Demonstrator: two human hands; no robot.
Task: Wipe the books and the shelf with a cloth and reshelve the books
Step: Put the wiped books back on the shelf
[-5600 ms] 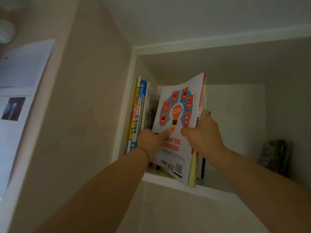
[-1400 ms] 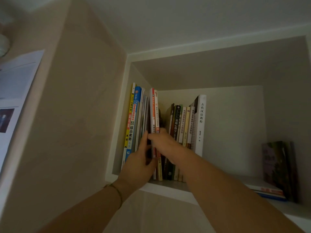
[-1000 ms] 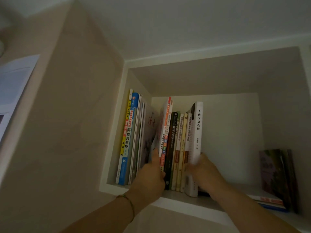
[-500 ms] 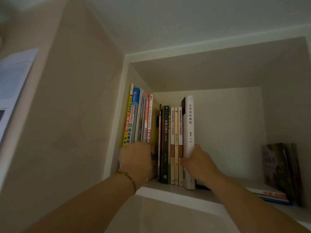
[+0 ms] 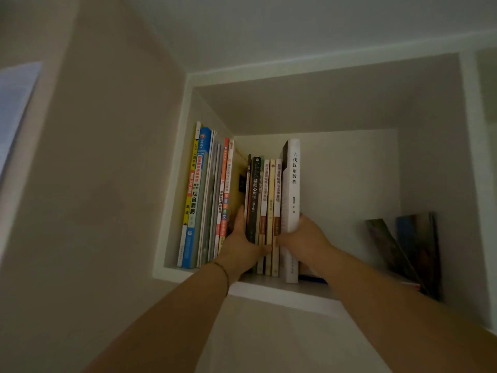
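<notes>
Inside the white shelf (image 5: 285, 293) cubby, your two hands clamp a group of upright books between them. Your left hand (image 5: 242, 243) lies flat along the left face of the dark-spined book (image 5: 253, 195), fingers straight and slipped into the gap beside the taller workbooks (image 5: 207, 195) that stand against the cubby's left wall, thumb across the spines below. Your right hand (image 5: 301, 238) curls round the lower spine of the thick white book (image 5: 293, 184), which stands at the right end of the group. Every book in the row stands on end, long axis vertical, spine facing out toward you. Further right in the cubby, well apart from the row, two dark volumes (image 5: 414, 251) lean against the right wall over a few books lying flat (image 5: 408, 285).

The squeezed books look stiff enough to move as one block while pressed from both sides; the slim paperbacks in the middle would likely slip if pressure eased. Best hold appears low on the outer covers. The thin workbooks look floppy and prone to sagging. No cloth is in view.
</notes>
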